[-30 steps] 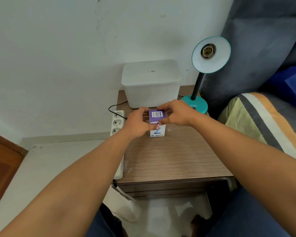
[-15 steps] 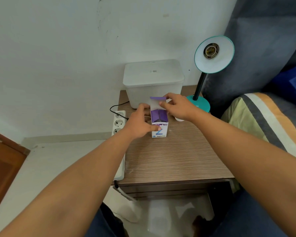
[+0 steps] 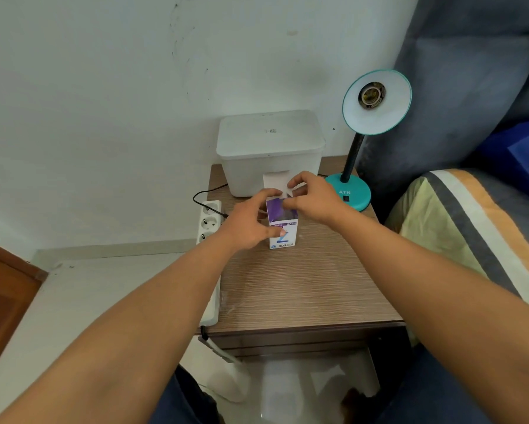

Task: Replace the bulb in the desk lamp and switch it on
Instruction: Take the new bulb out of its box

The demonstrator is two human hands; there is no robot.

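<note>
A small purple-and-white bulb box [image 3: 283, 232] stands upright on the wooden bedside table [image 3: 303, 286]. My left hand [image 3: 248, 223] grips the box's left side, thumb across its front. My right hand [image 3: 313, 197] is at the box's top, fingers pinched at the opening, with the white lid flap [image 3: 275, 180] folded up behind. Whatever is inside the box is hidden. The teal desk lamp [image 3: 350, 192] stands at the table's back right; its shade [image 3: 376, 102] faces me and the socket holds no bulb.
A white lidded plastic bin [image 3: 269, 148] sits against the wall behind the box. A white power strip [image 3: 209, 223] with a black cable hangs along the table's left edge. A grey sofa with a striped cushion [image 3: 471, 228] is close on the right.
The box's purple top flap has been lifted and folded back, so its white inside now shows. My right hand shifted from the flap's edge down to the opening; the left hand keeps its hold.
</note>
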